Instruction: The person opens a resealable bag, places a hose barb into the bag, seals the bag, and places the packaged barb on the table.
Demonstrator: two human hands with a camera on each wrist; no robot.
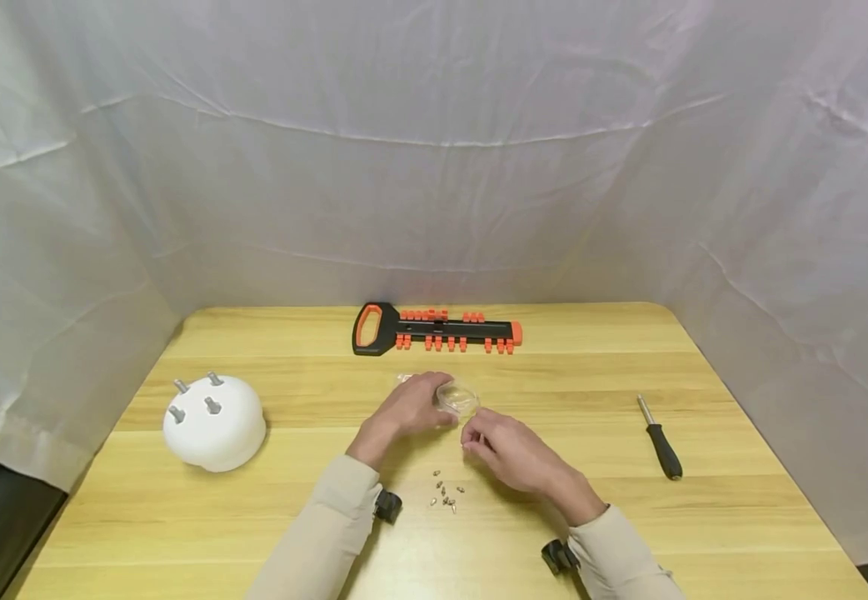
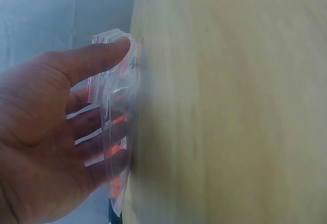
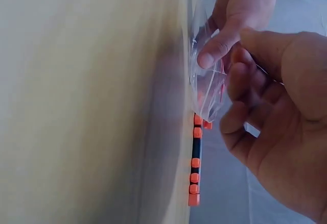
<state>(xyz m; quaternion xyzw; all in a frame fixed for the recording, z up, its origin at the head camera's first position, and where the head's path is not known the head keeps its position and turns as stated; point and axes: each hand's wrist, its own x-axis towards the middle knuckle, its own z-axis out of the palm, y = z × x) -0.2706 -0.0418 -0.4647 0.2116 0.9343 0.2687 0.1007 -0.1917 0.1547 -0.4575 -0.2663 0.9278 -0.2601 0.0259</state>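
My left hand (image 1: 417,402) holds a clear plastic zip bag (image 1: 458,398) by its mouth, thumb on the near side and fingers behind it. In the left wrist view, the bag (image 2: 116,89) shows red strips along its seal. Close by on the right is my right hand (image 1: 512,450), thumb and index tips brought together and the other fingers curled. In the right wrist view, those fingertips (image 3: 248,35) overlap the left thumb beside the bag; I cannot tell whether they pinch something small. Several small metal pieces (image 1: 445,500) lie scattered on the table below the hands.
Behind the hands lies a black rail holder (image 1: 449,331) with orange clips and a loop handle. A rounded white object (image 1: 217,437) with several metal posts stands at left. A black-handled screwdriver (image 1: 662,450) lies at right. Pale curtains (image 1: 434,200) enclose the wooden table (image 1: 314,533).
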